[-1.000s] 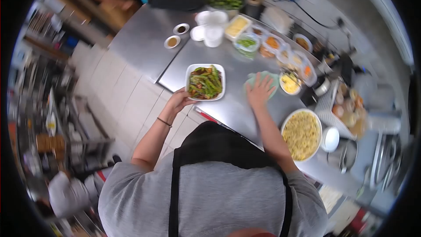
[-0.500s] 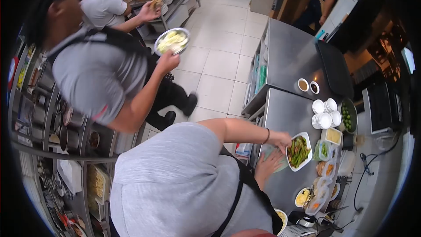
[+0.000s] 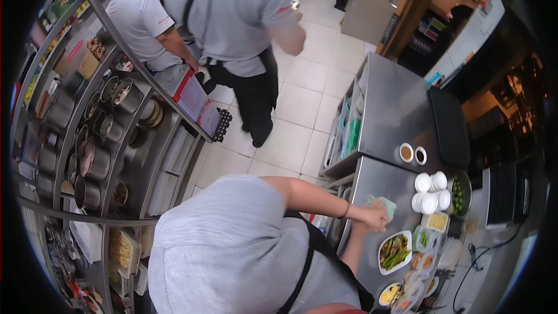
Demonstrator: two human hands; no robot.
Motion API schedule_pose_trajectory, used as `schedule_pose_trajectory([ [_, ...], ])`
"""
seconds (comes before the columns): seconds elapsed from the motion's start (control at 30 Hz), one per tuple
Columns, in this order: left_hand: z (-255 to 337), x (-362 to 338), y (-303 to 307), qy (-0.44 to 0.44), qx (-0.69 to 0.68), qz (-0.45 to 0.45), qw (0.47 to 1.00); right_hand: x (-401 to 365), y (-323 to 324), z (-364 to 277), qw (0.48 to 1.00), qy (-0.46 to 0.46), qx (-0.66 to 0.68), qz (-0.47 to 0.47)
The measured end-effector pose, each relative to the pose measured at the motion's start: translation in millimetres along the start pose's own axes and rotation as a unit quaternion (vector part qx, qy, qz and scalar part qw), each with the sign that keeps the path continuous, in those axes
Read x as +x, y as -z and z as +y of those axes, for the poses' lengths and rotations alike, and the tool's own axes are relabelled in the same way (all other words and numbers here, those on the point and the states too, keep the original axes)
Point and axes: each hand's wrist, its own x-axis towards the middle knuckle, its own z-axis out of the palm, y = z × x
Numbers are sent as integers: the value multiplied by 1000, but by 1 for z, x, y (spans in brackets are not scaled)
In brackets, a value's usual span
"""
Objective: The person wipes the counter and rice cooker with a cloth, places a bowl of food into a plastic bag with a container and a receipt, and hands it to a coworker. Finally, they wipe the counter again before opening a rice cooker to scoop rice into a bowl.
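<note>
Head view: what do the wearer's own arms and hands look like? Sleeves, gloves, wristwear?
A short-sleeved grey T-shirt leaves both forearms bare. The left hand is ungloved, with a thin dark band round its wrist. The right forearm is bare too; its hand is hidden behind the left arm. Black apron straps cross the back.

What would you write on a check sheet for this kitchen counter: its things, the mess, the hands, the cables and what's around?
Surface: steel counter, holding dishes.
Job's things: green cloth under the left hand; plate of green beans close by.
Clutter: white cups, two sauce dishes, bowl of greens, topping tubs, black tray.
Hands: left hand on the cloth, grip unclear; right hand hidden, only its forearm shows.
Cables: black cable at the counter's right edge.
Surroundings: person in grey, person in white, pot shelves, tiled floor.
</note>
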Motion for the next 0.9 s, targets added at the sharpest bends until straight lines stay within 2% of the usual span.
schedule_pose_trajectory([
  [0.03, -50, -8, 6, -175, -65, 42, 982, 20, 4, -3, 975, -21, -223, 9],
  [0.07, 9, 0, 52, 54, -39, -73, 995, 40, 9, -10, 900, -40, -434, 22],
  [0.1, 82, -6, 104, 282, -12, -179, 943, 60, 14, -19, 901, -93, -422, 33],
  [0.17, 82, -30, 165, 305, 63, -149, 939, 100, 12, -22, 893, -173, -411, 60],
  [0.23, 89, -70, 224, 258, 147, -22, 955, 130, 10, -20, 888, -194, -409, 78],
  [0.27, 88, -87, 259, 329, 221, -61, 916, 142, 10, -22, 891, -194, -402, 80],
  [0.33, 62, -149, 320, 351, 336, -2, 874, 146, 5, -22, 896, -193, -392, 81],
  [0.37, 51, -182, 345, 412, 391, 18, 823, 142, 3, -17, 926, -122, -353, 61],
  [0.4, 38, -214, 371, 468, 438, -17, 767, 141, 0, -15, 948, -49, -310, 42],
  [0.43, 41, -240, 389, 486, 458, -41, 743, 131, -8, -14, 954, 36, -294, 46],
  [0.47, 41, -269, 406, 479, 458, -29, 748, 113, -18, -25, 952, 120, -278, 48],
  [0.53, 48, -298, 434, 557, 453, -92, 690, 82, -33, -77, 962, 176, -208, 24],
  [0.57, 49, -307, 446, 559, 453, -94, 688, 75, -42, -95, 962, 174, -207, 23],
  [0.63, 49, -320, 468, 628, 440, -79, 637, 65, -58, -125, 971, 214, -34, -104],
  [0.7, 48, -319, 492, 643, 441, -62, 623, 75, -71, -173, 962, 159, 120, -189],
  [0.73, 45, -314, 503, 658, 437, -41, 611, 87, -76, -192, 958, 162, 154, -179],
  [0.83, 34, -298, 533, 660, 436, -3, 612, 154, -85, -225, 961, 207, 173, -60],
  [0.9, 34, -282, 549, 671, 419, 6, 612, 205, -93, -232, 969, 219, 105, 41],
])
